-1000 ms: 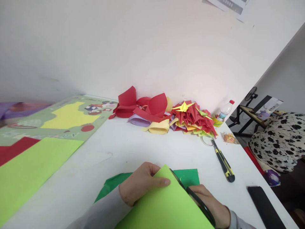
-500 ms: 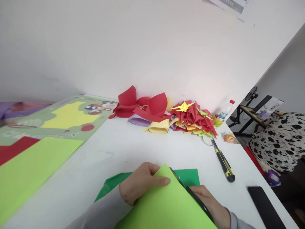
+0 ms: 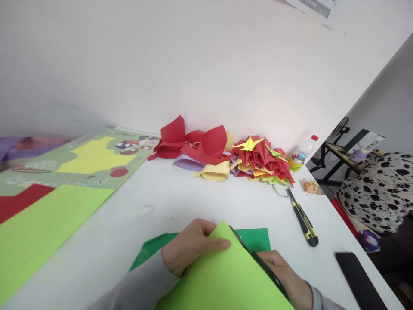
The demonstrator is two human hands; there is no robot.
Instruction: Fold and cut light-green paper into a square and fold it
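At the near middle of the table, a lime-green sheet of paper (image 3: pixel 222 280) is pinched near its top corner by my left hand (image 3: pixel 193 247), thumb on top and fingers behind. My right hand (image 3: pixel 285 275) is closed around black-handled scissors (image 3: pixel 269 271) along the sheet's right edge. Their blades run up that edge toward the corner and are partly hidden by the paper. Darker green paper (image 3: pixel 254 239) lies flat beneath, showing on both sides of the lime sheet.
Red, purple and yellow paper shapes (image 3: pixel 209 146) and a pile of folded red paper (image 3: pixel 260 161) line the wall. A utility knife (image 3: pixel 303 219), a bottle (image 3: pixel 305 150) and a black phone-like slab (image 3: pixel 358 280) are at right. Left lie a printed board (image 3: pixel 129 163) and lime paper (image 3: pixel 58 228).
Almost nothing differs. Both hands, the lime sheet and the scissors keep nearly the same place, with only a very slight shift of the view.
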